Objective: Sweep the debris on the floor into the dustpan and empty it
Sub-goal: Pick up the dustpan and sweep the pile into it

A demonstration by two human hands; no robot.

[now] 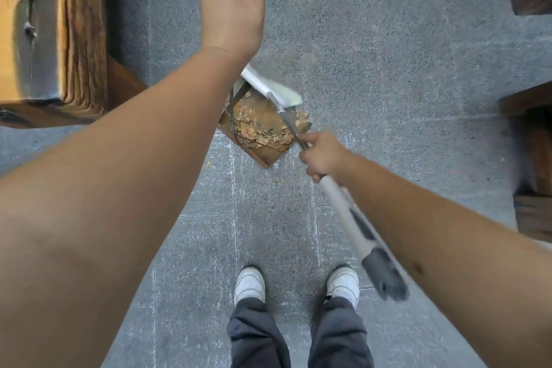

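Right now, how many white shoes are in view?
2. One white sneaker sits bottom centre on the grey paved floor; the other white sneaker sits just to its right, below the broom's dark handle end.

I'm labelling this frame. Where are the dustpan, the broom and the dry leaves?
dustpan (265, 155): head view, bare brown tray floor.
broom (337, 197): head view, pale shaft below right hand.
dry leaves (254, 128): head view, middle of pile.

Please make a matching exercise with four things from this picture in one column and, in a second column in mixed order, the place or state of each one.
Things:
1. dustpan
2. broom
3. left hand
4. shoes

Places or states:
A. white, at the bottom of the view
B. closed fist, raised above the pan
C. holds dry leaves
D. handle gripped by the right hand

Pairs: 1-C, 2-D, 3-B, 4-A
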